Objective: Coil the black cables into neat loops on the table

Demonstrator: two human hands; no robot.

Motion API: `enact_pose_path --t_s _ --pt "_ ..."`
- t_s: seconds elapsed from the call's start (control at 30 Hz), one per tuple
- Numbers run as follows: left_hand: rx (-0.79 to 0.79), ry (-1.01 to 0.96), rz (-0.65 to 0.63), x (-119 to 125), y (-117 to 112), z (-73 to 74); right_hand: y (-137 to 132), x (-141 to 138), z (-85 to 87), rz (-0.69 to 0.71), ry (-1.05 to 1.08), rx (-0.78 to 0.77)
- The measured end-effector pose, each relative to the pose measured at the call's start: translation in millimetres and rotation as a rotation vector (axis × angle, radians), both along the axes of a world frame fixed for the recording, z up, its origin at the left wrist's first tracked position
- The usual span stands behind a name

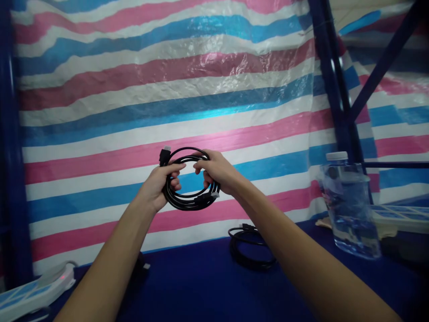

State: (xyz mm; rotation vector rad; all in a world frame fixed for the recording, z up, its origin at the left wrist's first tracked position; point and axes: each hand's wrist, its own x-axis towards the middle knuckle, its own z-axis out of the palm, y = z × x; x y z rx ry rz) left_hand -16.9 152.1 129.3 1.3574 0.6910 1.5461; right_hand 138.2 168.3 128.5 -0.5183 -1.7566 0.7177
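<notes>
Our left hand (157, 185) and right hand (216, 172) each clenched on opposite sides of a coiled black cable (189, 179), held up above the blue table (201, 286), a second cable coil (250, 248) lying below it, water bottle (348, 208) to its right, power strip (36, 290) far left

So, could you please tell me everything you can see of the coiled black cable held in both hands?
The coiled black cable is thin, glossy and wound into several round loops, held up in front of the striped tarp. One plug sticks up at the upper left, another shows at the lower right. The left hand grips its left side, the right hand its right.
</notes>
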Motion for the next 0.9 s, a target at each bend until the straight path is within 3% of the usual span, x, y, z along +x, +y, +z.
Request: enact_pose_path --t_s 0.1,0.17,0.27,0.4,0.47,0.57,0.67,0.73,0.83,0.9 --pt "0.023 0.107 0.034 -2 3 -3.4 4 -5 -1.6 -0.297 0.012 0.103" --pt "0.052 0.086 0.016 0 5 -4.4 6 -6 -1.9 -0.401 0.046 0.101" --pt "0.125 -0.038 -0.002 2 6 -4.2 10 -4 -1.6 -0.442 0.008 0.049" --pt "0.099 -0.109 -0.026 -3 6 -3.0 11 2 -0.5 -0.497 -0.137 0.074" --pt "0.067 -0.044 -0.073 -7 6 -3.6 9 4 0.0 -0.479 -0.172 0.121" --pt "0.018 0.091 -0.113 -9 8 -5.9 4 6 0.5 -0.346 -0.221 0.142" --pt "-0.001 0.161 -0.115 -8 8 -7.2 1 8 1.5 -0.169 -0.225 -0.013" --pt "0.011 0.119 -0.114 -6 8 -6.5 0 8 2.5 -0.093 -0.068 -0.132" --pt "0.042 0.013 -0.102 -4 7 -4.9 2 8 3.2 -0.13 0.167 -0.174" --pt "0.069 0.004 -0.081 -2 7 -5.2 2 9 3.1 -0.163 0.187 -0.139"
